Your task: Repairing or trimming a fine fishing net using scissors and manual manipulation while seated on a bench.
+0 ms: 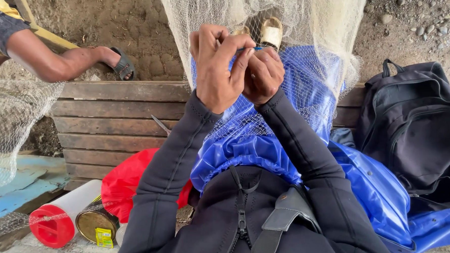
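Left hand (pixel 218 65) and right hand (pixel 261 75) are raised together, touching, both pinched closed on the pale fishing net (pixel 270 22) and a small blue tool (pixel 248 49) between the fingertips. The net hangs just beyond and below the hands, over blue waterproof trousers (pixel 295 145). A black backpack (pixel 417 125) sits well right of the right hand on the wooden surface (pixel 109 116).

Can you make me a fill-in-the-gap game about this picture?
1. Both hands, left hand and right hand, work on a pale fishing ____.
2. The sheet over the person's lap is ____.
3. The backpack on the bench is ____.
4. The white tube has a ____ cap.

Missing words: net; blue; black; red
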